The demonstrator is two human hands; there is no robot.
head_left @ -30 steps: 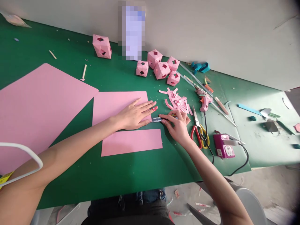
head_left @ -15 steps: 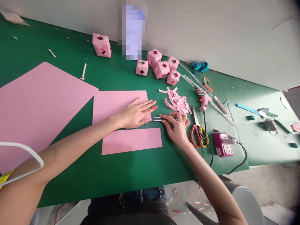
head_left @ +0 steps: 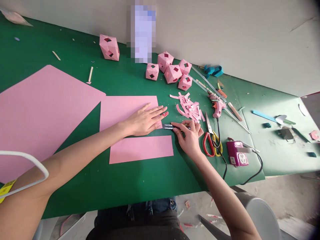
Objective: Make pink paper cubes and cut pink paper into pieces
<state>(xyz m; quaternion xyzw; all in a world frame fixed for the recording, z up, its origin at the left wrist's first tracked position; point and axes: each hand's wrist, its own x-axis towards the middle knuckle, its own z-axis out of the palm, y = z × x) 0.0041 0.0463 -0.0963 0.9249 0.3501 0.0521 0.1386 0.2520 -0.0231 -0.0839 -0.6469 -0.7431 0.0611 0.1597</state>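
My left hand (head_left: 146,122) lies flat with fingers spread on a pink paper sheet (head_left: 125,108), near the sheet's right edge. A small red-and-white patch shows at one of its fingertips. My right hand (head_left: 188,135) is closed around a utility knife (head_left: 168,126), whose silver front end points left at the sheet's lower right corner. The fingers hide most of the knife's body. Just below, a separate pink paper strip (head_left: 142,150) rests on the green table (head_left: 120,186). A pile of narrow pink paper scraps (head_left: 188,106) sits beyond my right hand.
Scissors (head_left: 210,136), a pink glue gun (head_left: 218,106) and a purple socket block (head_left: 237,153) with cords lie to the right. Several folded pink paper shapes (head_left: 172,74) stand near the wall. A larger pink sheet (head_left: 50,113) covers the left side, partly under my left forearm.
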